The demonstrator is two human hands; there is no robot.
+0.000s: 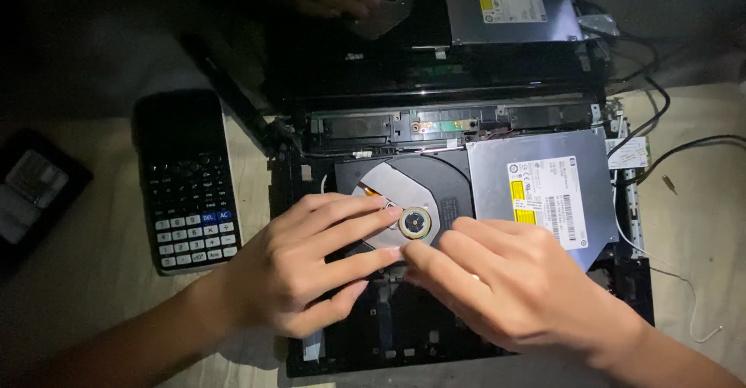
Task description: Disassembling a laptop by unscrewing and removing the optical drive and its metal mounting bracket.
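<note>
Touching optical drive (466, 194), both hands (299, 267)

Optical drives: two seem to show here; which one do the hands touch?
The lower optical drive, tray out under both hands. The upper one is only a mirror-like reflection in the dark screen.

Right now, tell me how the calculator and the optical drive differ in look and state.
The calculator is dark plastic covered in rows of small keys; the optical drive is grey metal with a white and yellow label. The calculator lies untouched left of the left hand; the optical drive sits in the opened laptop chassis, its tray out, with the left hand and right hand fingertips at its spindle hub. Both lie flat.
</note>
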